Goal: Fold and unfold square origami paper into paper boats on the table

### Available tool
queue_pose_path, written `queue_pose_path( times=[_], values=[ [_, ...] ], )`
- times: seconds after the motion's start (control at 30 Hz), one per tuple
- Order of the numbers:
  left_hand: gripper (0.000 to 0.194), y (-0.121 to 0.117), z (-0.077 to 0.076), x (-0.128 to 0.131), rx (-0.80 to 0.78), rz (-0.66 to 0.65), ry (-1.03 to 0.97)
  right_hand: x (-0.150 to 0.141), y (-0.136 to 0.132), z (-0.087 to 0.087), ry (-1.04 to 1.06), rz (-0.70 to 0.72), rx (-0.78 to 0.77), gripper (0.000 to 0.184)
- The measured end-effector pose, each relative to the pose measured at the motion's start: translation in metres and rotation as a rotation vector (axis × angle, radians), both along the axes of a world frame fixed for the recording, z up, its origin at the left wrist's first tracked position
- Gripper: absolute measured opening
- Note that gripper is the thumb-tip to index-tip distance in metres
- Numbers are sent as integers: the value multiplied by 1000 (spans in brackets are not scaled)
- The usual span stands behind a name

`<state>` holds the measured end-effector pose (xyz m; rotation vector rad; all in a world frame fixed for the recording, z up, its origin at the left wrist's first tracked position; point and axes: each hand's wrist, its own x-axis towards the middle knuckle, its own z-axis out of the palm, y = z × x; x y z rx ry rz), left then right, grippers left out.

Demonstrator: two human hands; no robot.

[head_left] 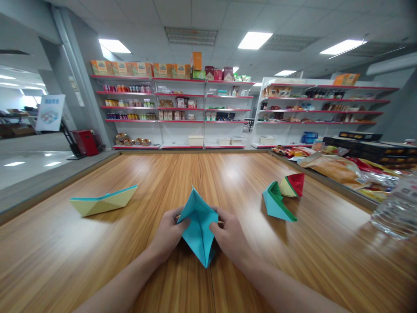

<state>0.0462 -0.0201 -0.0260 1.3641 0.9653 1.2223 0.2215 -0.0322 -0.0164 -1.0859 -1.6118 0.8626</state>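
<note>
A folded sheet of blue paper [197, 221], shaped like a diamond with a crease down its middle, is held just above the wooden table [146, 278]. My left hand [172, 228] pinches its left corner, thumb on the near face and fingers behind. On the right corner, my right hand [224, 228] grips the same way. To the left sits a yellow paper boat [106, 203] with a blue inside. At the right, a blue and green paper boat [276, 204] leans on its side, and a red and yellow paper boat [293, 184] is just behind it.
A clear plastic bottle [397, 208] stands at the right edge. Snack bags [339, 169] and dark boxes [365, 150] lie beyond the table's right rim. Shelves of goods [180, 108] line the back, with a red box [85, 142] on the floor at left.
</note>
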Motion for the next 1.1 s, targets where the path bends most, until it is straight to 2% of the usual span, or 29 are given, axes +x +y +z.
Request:
queue_pose_path(
  times=[0.1,0.33,0.5,0.63,0.73,0.83,0.93,1.1],
  values=[
    [32,0,-2,0,-21,-18,-54,1,1,-2,14,30,18,35],
    [42,-2,5,1,-23,-70,-127,0,3,-3,21,-80,89,32],
    [33,0,0,1,-27,-63,-196,-3,3,-4,68,-59,78,29],
    [26,0,-2,0,35,-10,-65,-2,3,-6,34,-51,108,35],
    [22,-3,1,0,166,35,119,0,2,-4,-60,-34,300,60],
    [18,-5,3,1,280,45,251,1,-2,0,-151,96,451,78],
    [19,-6,3,2,350,40,312,0,-4,3,-196,221,504,80],
    [20,-8,5,3,501,11,415,0,-5,7,-208,234,563,72]
  ],
)
